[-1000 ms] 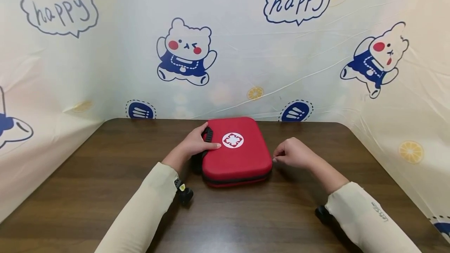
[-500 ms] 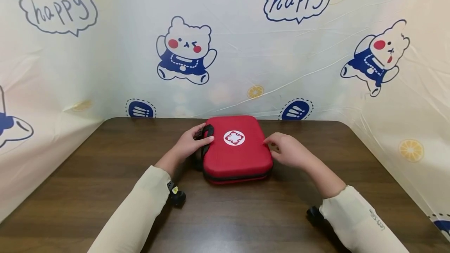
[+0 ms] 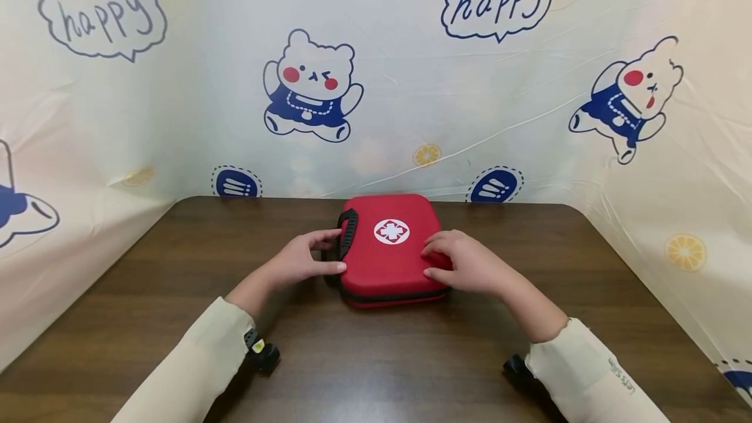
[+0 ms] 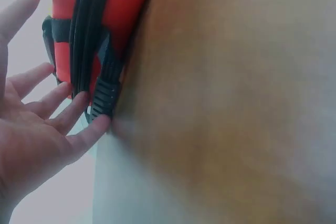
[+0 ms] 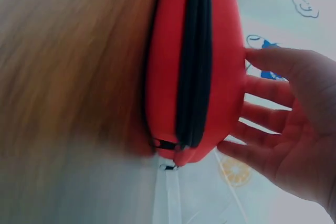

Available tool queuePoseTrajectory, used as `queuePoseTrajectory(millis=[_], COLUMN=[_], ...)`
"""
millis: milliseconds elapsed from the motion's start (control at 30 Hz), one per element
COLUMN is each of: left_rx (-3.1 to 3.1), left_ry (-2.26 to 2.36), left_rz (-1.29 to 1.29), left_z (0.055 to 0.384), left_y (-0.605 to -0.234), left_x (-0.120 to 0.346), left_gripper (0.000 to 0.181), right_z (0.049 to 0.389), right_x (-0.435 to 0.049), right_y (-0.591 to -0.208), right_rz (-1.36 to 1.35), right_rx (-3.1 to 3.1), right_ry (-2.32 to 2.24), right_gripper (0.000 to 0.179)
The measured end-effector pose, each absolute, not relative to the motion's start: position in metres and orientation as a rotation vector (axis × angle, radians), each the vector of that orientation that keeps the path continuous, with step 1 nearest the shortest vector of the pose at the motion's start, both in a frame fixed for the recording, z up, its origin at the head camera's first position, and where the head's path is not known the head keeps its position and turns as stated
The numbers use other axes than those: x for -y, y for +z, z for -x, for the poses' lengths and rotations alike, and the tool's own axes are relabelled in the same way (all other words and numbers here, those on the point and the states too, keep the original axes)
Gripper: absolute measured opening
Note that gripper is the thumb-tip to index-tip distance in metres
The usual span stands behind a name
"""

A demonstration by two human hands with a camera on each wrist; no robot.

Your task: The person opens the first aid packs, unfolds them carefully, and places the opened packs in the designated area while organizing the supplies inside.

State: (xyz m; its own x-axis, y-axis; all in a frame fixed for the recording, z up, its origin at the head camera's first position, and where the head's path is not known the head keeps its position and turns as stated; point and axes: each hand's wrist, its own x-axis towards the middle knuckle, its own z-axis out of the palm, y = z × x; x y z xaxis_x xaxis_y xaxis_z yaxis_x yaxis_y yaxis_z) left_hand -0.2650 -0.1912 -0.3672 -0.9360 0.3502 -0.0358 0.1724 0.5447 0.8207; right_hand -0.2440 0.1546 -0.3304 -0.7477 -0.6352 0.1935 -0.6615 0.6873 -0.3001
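Observation:
A red zippered first-aid case (image 3: 390, 269) lies closed and flat on the brown table, a white round cross emblem on its lid. Black ribbed handles (image 3: 349, 232) stick out along its left side. My left hand (image 3: 296, 258) is at that side, thumb and fingers spread, with the thumb tip at the lid's left edge. In the left wrist view its fingertips are right at a handle (image 4: 105, 97). My right hand (image 3: 472, 263) rests its slightly bent fingertips on the lid's right part. The right wrist view shows the black zipper (image 5: 194, 66) with its pulls (image 5: 167, 144) at a corner.
The wooden table (image 3: 376, 364) extends around the case on all sides. Behind it and at both sides hangs a pale cloth (image 3: 399, 83) printed with bears and "happy" bubbles. A small black camera (image 3: 264, 356) is strapped to the left wrist.
My left hand has come off the handle and lid, moving left and nearer to me. My right hand has gone from beside the case's right edge onto the lid.

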Motion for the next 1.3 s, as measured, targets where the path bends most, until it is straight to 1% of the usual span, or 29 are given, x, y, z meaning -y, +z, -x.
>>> queuePoseTrajectory(millis=[233,400,567,800,1067,1300], left_rx=[-2.532,-2.475,-2.437,-2.424,-2.473,-2.531], left_ry=[1.349,1.388,1.434,1.461,1.452,1.432], left_rz=[-0.465,-0.487,-0.500,-0.499,-0.578,-0.596], left_z=[0.245,0.239,0.237,0.237,0.241,0.242], left_y=[-0.374,-0.378,-0.380,-0.380,-0.378,-0.380], left_x=[0.193,0.191,0.190,0.190,0.185,0.178], left_gripper=[0.092,0.101,0.103,0.102,0.104,0.106], right_z=[0.235,0.233,0.231,0.232,0.234,0.232], right_x=[-0.131,-0.113,-0.096,-0.084,-0.079,-0.080], right_y=[-0.331,-0.335,-0.339,-0.342,-0.342,-0.338], right_rz=[-1.171,-1.150,-1.106,-1.056,-0.994,-0.947], right_rx=[2.888,2.966,3.019,2.999,3.021,3.041], right_ry=[0.521,0.487,0.453,0.371,0.220,0.137], right_gripper=[0.062,0.080,0.089,0.089,0.091,0.086])
